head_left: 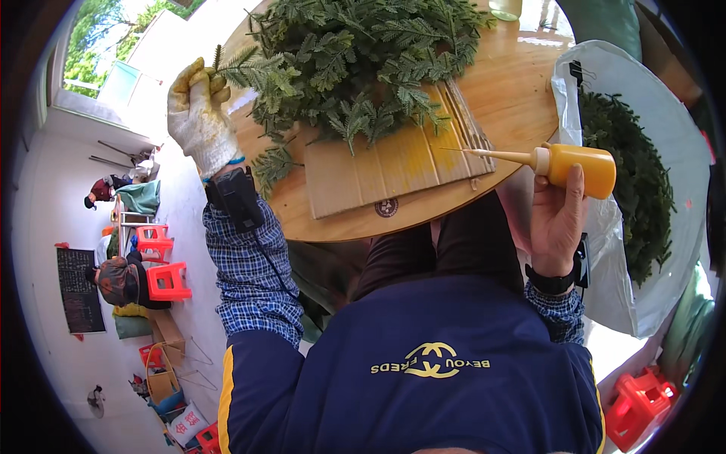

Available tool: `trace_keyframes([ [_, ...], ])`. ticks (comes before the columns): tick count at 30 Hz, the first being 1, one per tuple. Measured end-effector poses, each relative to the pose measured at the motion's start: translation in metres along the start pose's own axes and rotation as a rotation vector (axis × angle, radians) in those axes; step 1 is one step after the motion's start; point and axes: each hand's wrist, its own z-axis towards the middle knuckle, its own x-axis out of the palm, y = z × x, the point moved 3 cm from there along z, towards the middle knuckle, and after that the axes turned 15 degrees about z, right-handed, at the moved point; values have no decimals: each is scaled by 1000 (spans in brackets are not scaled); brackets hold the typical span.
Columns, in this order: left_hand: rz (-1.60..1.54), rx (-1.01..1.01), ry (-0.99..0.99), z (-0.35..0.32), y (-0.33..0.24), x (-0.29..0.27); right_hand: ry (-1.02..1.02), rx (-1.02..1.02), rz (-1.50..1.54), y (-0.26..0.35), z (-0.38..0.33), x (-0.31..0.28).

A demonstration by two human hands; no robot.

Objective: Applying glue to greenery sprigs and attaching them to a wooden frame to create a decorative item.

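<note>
My left hand, in a stained white work glove, is closed on the stem end of a small green fir sprig at the left of the round table. My bare right hand grips a squeeze bottle of yellow-orange liquid by its underside. Its long, thin nozzle lies almost level and points left, over the front right of a cardboard sheet marked with yellow smears. A heap of fir sprigs covers the cardboard's far part. One loose sprig lies left of the cardboard.
The wooden round table ends just before my lap. At right, a white sack holds more greenery, with a black clip on its rim. A glass jar stands at the far edge. Red stools and other people are farther off.
</note>
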Motion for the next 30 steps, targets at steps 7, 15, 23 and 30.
trace_keyframes([
  [7,761,427,89,-5,-14,17,-2,2,-5,0,-3,-2],
  [15,775,536,109,1,-27,24,29,8,-19,0,-1,0],
  [23,398,213,-96,9,-24,5,2,-15,-16,1,-4,2],
  [30,4,169,640,-24,-56,23,5,-32,12,3,1,-1],
])
